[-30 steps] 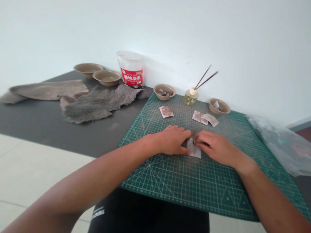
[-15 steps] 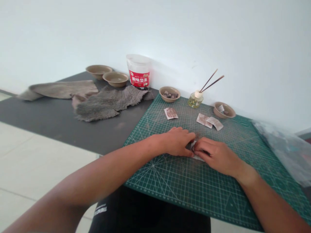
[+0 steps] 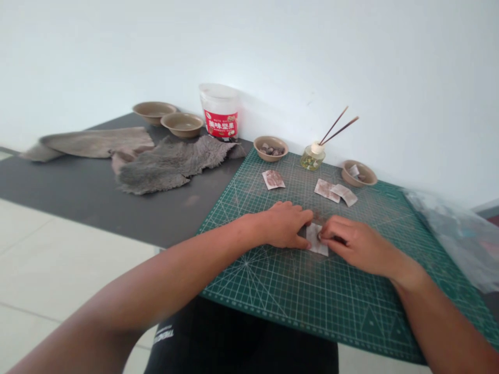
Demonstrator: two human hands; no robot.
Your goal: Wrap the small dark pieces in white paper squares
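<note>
Green mat (image 3: 280,291), bowl (image 3: 270,158) of lumps (image 3: 272,149), left hand (image 3: 286,225) on paper (image 3: 316,247)

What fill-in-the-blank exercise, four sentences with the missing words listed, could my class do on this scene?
1. The left hand touches a pale sheet on the ____ cutting mat, where the right hand pinches a small dark piece.
2. The glass bottle holds ____ sticks.
3. The label on the plastic tub has a ____ background.
4. Altogether, ____ bowls stand along the wall.

Missing words: green; two; red; four.
</note>
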